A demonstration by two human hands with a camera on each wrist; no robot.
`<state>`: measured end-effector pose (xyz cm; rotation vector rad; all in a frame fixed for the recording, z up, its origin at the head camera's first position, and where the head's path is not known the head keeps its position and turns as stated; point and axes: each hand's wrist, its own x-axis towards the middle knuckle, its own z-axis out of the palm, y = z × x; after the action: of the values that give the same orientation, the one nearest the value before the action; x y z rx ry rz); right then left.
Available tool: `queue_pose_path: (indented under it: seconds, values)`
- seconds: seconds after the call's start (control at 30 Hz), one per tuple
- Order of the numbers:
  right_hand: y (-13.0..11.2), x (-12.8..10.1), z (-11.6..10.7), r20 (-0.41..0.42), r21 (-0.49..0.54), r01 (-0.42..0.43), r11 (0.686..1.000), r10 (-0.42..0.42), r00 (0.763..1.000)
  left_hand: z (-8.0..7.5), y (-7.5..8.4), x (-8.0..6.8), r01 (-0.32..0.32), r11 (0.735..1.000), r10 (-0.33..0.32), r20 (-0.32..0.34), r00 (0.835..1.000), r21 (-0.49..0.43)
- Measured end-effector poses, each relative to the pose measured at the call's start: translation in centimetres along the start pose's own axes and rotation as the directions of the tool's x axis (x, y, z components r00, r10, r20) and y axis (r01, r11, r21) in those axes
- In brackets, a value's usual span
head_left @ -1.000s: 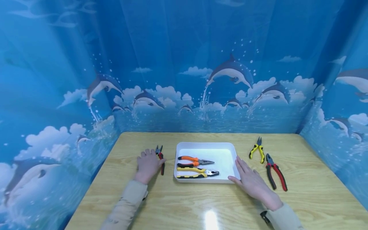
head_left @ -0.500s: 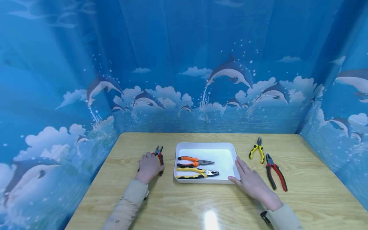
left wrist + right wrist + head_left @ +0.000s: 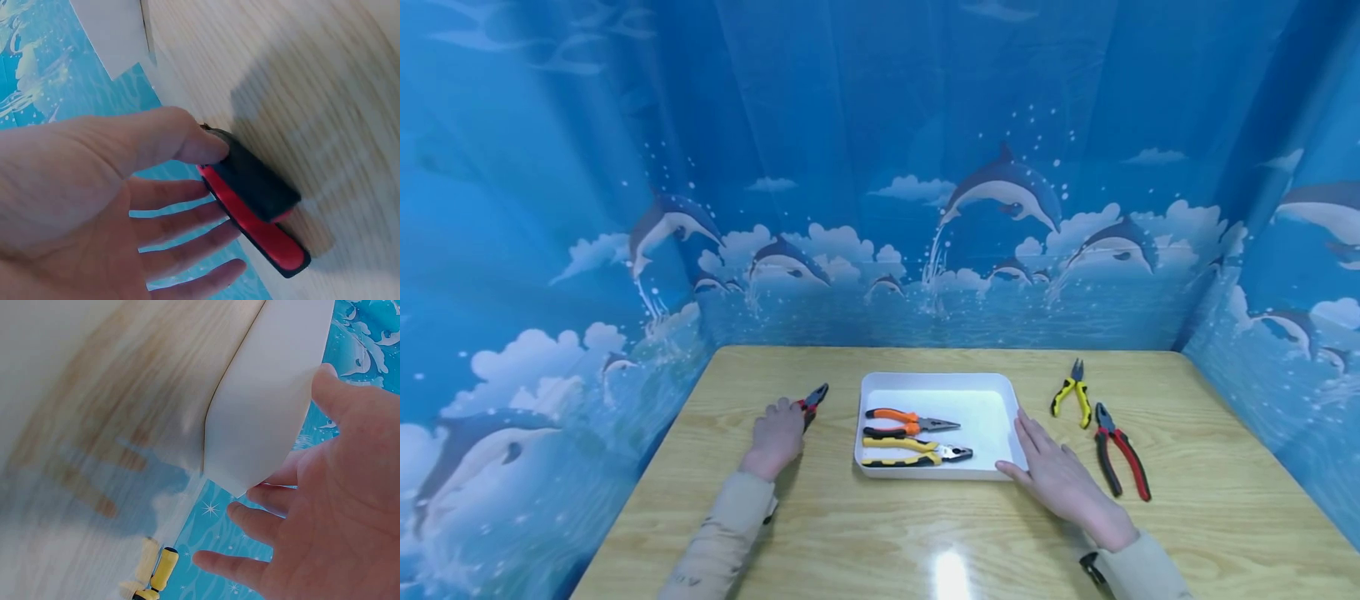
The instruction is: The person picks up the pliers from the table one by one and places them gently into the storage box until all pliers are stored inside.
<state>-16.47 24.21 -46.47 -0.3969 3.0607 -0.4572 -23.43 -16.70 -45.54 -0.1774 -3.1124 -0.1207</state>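
**Dolphin-print booth, wooden table: pliers and tray**

Wooden table (image 3: 865, 533) stood inside blue dolphin curtains (image 3: 880, 208). Left hand (image 3: 772, 437) lay left of the white tray (image 3: 992, 383), thumb pressed on the handles of red-black pliers (image 3: 811, 398); other fingers (image 3: 187, 244) spread fairly straight, grip not fully closed. Pliers' nose pointed up-right toward the tray. Right hand (image 3: 1060, 479) rested flat, fingers straight, against the tray's right edge. Tray held 2 pliers: orange (image 3: 910, 416) and yellow (image 3: 917, 454). 2 more lay right of the tray: yellow-black (image 3: 1072, 393), red-black (image 3: 1120, 458).
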Motion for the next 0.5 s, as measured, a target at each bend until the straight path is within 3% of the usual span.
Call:
queue_pose_path:
  seconds: [0.27, 0.5]
  values:
    - [0.0, 0.0, 0.0, -0.007, 0.006, 0.002, 1.000, -0.001, 1.000, 0.2, -0.9, 0.0, 0.083, 0.996, -0.083, 0.029, 0.996, 0.029]
    - [-0.1, -0.1, -0.1, -0.008, 0.007, 0.005, 1.000, -0.005, 1.000, 0.3, -1.4, 0.2, 0.071, 0.997, -0.071, 0.003, 0.997, 0.040]
